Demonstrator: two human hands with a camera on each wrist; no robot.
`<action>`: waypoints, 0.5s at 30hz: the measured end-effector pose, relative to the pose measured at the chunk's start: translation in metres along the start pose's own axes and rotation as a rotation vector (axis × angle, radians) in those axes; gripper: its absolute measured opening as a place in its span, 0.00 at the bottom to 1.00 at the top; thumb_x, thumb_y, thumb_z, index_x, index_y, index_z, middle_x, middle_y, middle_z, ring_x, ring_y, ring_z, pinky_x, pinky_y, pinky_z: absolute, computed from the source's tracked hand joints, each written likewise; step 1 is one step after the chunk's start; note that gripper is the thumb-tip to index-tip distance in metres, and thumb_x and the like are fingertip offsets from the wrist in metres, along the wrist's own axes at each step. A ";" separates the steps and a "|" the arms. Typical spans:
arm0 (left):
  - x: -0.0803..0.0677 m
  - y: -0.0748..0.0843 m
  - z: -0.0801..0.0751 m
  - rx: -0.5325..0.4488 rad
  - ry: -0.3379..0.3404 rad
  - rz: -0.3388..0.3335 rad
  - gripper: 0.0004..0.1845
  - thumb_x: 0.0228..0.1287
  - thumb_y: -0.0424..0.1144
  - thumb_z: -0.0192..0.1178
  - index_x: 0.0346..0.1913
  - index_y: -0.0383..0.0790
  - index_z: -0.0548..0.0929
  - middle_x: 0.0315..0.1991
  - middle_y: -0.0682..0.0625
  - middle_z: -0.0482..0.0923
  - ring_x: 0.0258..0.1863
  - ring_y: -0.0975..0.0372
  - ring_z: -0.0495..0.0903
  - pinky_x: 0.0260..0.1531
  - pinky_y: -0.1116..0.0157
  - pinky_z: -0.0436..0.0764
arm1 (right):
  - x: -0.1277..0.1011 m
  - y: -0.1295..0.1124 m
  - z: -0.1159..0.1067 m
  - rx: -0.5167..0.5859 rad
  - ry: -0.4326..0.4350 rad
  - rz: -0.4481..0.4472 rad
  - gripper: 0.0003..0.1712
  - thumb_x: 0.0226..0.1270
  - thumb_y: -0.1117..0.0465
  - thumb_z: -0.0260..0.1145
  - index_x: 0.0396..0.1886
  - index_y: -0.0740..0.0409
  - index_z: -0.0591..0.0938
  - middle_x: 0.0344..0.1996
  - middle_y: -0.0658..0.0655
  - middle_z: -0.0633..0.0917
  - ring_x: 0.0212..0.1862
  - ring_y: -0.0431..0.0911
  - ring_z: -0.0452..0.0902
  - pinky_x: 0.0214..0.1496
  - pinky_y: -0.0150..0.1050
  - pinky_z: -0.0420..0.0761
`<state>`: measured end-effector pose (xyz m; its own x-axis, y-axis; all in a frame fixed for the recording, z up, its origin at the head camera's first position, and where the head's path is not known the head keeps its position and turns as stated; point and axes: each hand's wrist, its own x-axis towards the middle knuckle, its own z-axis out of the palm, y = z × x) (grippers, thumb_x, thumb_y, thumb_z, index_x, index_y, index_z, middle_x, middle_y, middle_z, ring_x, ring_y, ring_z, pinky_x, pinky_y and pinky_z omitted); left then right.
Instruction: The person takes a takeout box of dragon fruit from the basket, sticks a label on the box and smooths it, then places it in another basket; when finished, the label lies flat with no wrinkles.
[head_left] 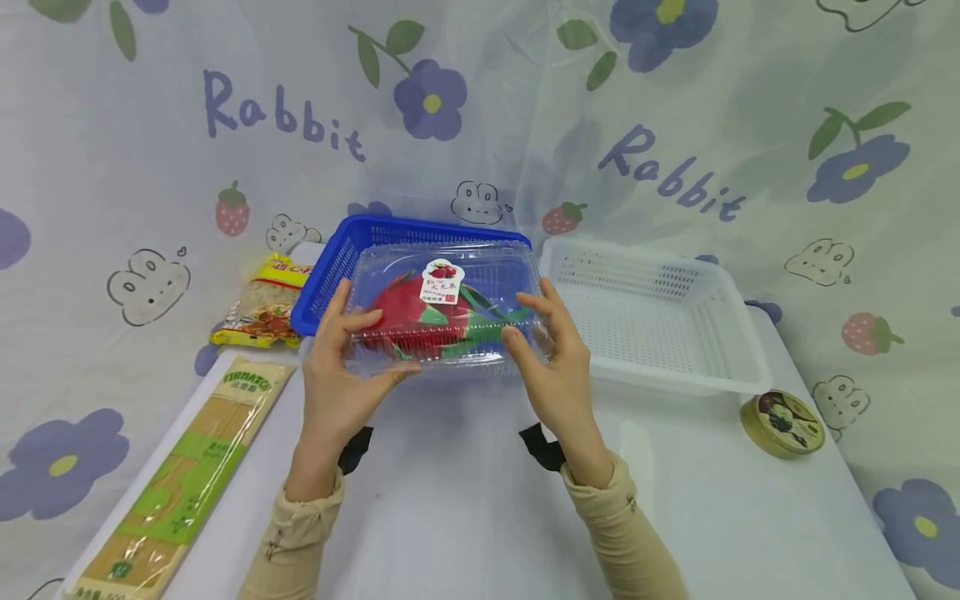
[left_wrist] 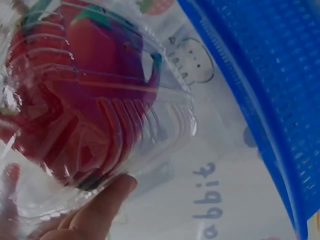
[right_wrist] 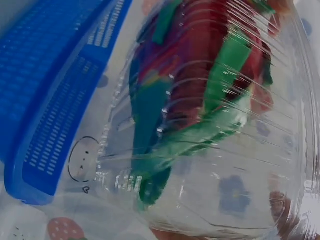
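Both hands are gripping a clear box [head_left: 447, 312] of red fruit by its ends, the left hand [head_left: 341, 367] and the right hand [head_left: 558, 367] each curling fingers [head_left: 525, 342] over its lid, holding it above the tabletop [head_left: 465, 500] in front of the blue basket [head_left: 330, 267]. It looks like a carry in progress, and setting it down would call for lifting it over the near rim (the white basket [head_left: 660, 317] is sitting well right). The wrist views are showing the box's ribbed underside, hidden from the head view.
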<state>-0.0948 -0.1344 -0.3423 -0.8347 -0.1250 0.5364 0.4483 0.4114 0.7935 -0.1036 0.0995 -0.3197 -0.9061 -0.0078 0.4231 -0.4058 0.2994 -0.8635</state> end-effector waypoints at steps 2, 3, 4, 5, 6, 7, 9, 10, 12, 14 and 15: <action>0.014 -0.003 0.001 -0.006 0.006 -0.008 0.32 0.38 0.25 0.77 0.52 0.31 0.77 0.76 0.49 0.56 0.74 0.52 0.59 0.62 0.52 0.72 | 0.007 0.002 0.004 0.010 0.017 -0.017 0.25 0.70 0.60 0.62 0.64 0.58 0.72 0.76 0.54 0.59 0.75 0.51 0.57 0.68 0.58 0.68; 0.020 -0.005 0.001 -0.004 0.003 -0.015 0.32 0.39 0.26 0.78 0.52 0.32 0.77 0.76 0.50 0.57 0.74 0.53 0.60 0.62 0.52 0.72 | 0.010 0.003 0.005 0.017 0.025 -0.023 0.25 0.70 0.60 0.62 0.65 0.58 0.71 0.76 0.53 0.59 0.76 0.50 0.56 0.69 0.59 0.67; 0.027 -0.005 0.002 -0.002 -0.004 -0.021 0.31 0.40 0.27 0.77 0.52 0.32 0.78 0.75 0.51 0.58 0.73 0.53 0.61 0.61 0.51 0.73 | 0.012 0.004 0.007 0.024 0.032 -0.032 0.26 0.70 0.60 0.61 0.66 0.58 0.69 0.76 0.53 0.58 0.76 0.50 0.55 0.70 0.59 0.66; 0.033 -0.006 0.002 0.005 -0.011 -0.026 0.30 0.41 0.28 0.78 0.51 0.32 0.78 0.75 0.51 0.58 0.73 0.53 0.63 0.61 0.52 0.73 | 0.015 0.005 0.008 0.031 0.039 -0.040 0.27 0.71 0.60 0.61 0.67 0.58 0.68 0.76 0.53 0.57 0.76 0.50 0.54 0.70 0.60 0.65; 0.040 -0.007 0.002 0.018 -0.022 -0.031 0.30 0.41 0.30 0.78 0.51 0.33 0.78 0.75 0.51 0.59 0.71 0.53 0.65 0.61 0.52 0.74 | 0.017 0.007 0.010 0.037 0.045 -0.046 0.28 0.71 0.60 0.60 0.68 0.58 0.67 0.76 0.53 0.57 0.76 0.51 0.54 0.70 0.62 0.64; 0.046 -0.007 0.002 0.023 -0.034 -0.038 0.29 0.42 0.31 0.78 0.51 0.33 0.78 0.75 0.51 0.59 0.71 0.53 0.65 0.61 0.52 0.75 | 0.019 0.009 0.011 0.043 0.050 -0.052 0.28 0.71 0.60 0.60 0.69 0.58 0.66 0.76 0.54 0.56 0.76 0.52 0.54 0.70 0.62 0.63; 0.057 -0.008 0.002 0.034 -0.060 -0.053 0.28 0.44 0.34 0.78 0.51 0.34 0.79 0.74 0.51 0.60 0.70 0.52 0.68 0.60 0.53 0.76 | 0.021 0.011 0.013 0.050 0.059 -0.061 0.30 0.71 0.61 0.60 0.70 0.58 0.64 0.77 0.55 0.55 0.76 0.54 0.54 0.70 0.64 0.62; 0.063 -0.008 0.002 0.039 -0.075 -0.062 0.28 0.44 0.35 0.78 0.51 0.34 0.79 0.74 0.51 0.61 0.69 0.51 0.69 0.60 0.53 0.76 | 0.022 0.013 0.013 0.050 0.066 -0.065 0.31 0.71 0.61 0.60 0.71 0.58 0.64 0.77 0.56 0.55 0.76 0.55 0.54 0.69 0.64 0.63; 0.074 -0.008 0.002 0.048 -0.108 -0.091 0.29 0.46 0.38 0.77 0.52 0.36 0.79 0.74 0.51 0.61 0.68 0.49 0.70 0.61 0.52 0.76 | 0.023 0.016 0.014 0.044 0.080 -0.074 0.32 0.70 0.63 0.59 0.72 0.58 0.63 0.76 0.56 0.56 0.76 0.55 0.55 0.69 0.62 0.65; 0.086 -0.008 0.002 0.059 -0.132 -0.120 0.29 0.47 0.41 0.77 0.53 0.37 0.79 0.74 0.52 0.61 0.68 0.47 0.69 0.61 0.50 0.75 | 0.023 0.019 0.015 0.025 0.088 -0.088 0.32 0.70 0.63 0.59 0.71 0.58 0.63 0.76 0.57 0.55 0.75 0.55 0.56 0.69 0.58 0.67; 0.092 -0.008 0.003 0.072 -0.138 -0.129 0.30 0.47 0.42 0.77 0.53 0.37 0.79 0.74 0.51 0.61 0.68 0.46 0.69 0.60 0.49 0.76 | 0.022 0.021 0.015 0.007 0.089 -0.099 0.31 0.70 0.64 0.59 0.71 0.59 0.64 0.76 0.58 0.55 0.75 0.55 0.57 0.69 0.57 0.69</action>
<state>-0.1764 -0.1465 -0.3005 -0.9217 -0.0583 0.3834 0.3151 0.4641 0.8279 -0.1337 0.0908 -0.3324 -0.8477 0.0479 0.5284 -0.4935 0.2943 -0.8184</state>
